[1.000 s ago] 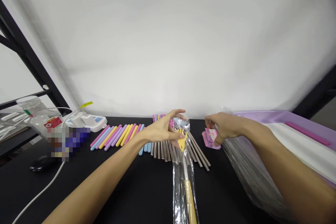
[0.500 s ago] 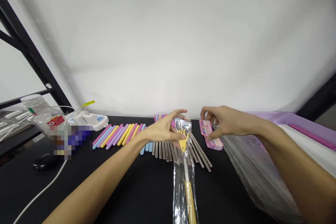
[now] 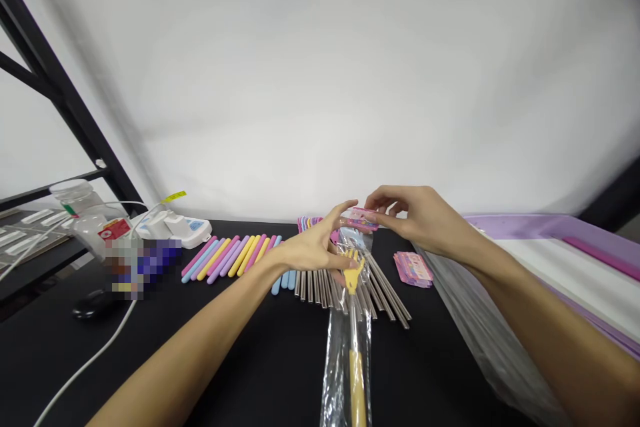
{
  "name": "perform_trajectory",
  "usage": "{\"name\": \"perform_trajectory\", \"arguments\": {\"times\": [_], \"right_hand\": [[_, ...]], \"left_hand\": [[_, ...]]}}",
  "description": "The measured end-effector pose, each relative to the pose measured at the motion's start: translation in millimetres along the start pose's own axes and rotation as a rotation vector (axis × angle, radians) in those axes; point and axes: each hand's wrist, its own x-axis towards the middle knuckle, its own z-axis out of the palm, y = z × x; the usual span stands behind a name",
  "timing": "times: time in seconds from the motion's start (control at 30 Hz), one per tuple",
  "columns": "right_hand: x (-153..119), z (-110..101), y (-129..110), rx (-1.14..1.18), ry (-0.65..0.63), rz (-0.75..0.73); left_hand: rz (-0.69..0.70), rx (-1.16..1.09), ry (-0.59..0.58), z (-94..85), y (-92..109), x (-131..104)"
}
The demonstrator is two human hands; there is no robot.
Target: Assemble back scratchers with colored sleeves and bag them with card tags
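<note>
A yellow back scratcher (image 3: 356, 373), with a claw-shaped head and a metal shaft, lies in a long clear plastic bag (image 3: 334, 373). My left hand (image 3: 315, 250) is closed at its head, thumb pressed on the yellow claw and index finger raised toward the bag's mouth. My right hand (image 3: 410, 210) pinches a pink printed card (image 3: 361, 219) just above the bag's far end. Whether the card touches the bag I cannot tell. A small stack of the same pink cards (image 3: 413, 269) lies to the right on the black table.
Several metal rods (image 3: 385, 293) fan out under the bag. Pastel handles (image 3: 230, 258) lie in a row at left, near a white power strip (image 3: 195, 232), a clear jar (image 3: 83, 207) and a cable (image 3: 107, 347). Plastic bags (image 3: 465, 313) and a purple-edged bin (image 3: 540, 225) stand at right.
My right hand has lifted a pink card from the stack and carried it left to the bag's far end. The left hand has stayed at the back scratcher's head.
</note>
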Motion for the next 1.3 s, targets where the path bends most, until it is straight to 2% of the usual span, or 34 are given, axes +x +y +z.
{"name": "perform_trajectory", "arguments": {"times": [0.13,0.23,0.33,0.67,0.83,1.0,1.2,1.3], "right_hand": [[0,5,4,0.082,0.011,0.019],[0,8,2,0.141,-0.035,0.073],[0,10,0,0.165,-0.024,0.081],[-1,8,-4,0.322,-0.063,0.104],[0,9,-5,0.416,-0.057,0.118],[1,4,-9,0.353,-0.142,0.15],[2,9,-4,0.36,-0.083,0.169],[2,11,-3,0.365,-0.087,0.154]], "left_hand": [[0.025,-0.053,-0.068,-0.4,3,-1],[0.042,-0.082,-0.081,-0.6,3,-1],[0.033,-0.085,-0.089,-0.7,2,0],[-0.064,-0.1,-0.031,-0.2,1,1],[-0.011,-0.069,-0.014,-0.5,0,3],[-0.027,-0.044,0.005,-0.9,3,2],[-0.032,-0.055,-0.026,0.4,2,3],[-0.022,-0.04,0.0,0.4,2,4]]}}
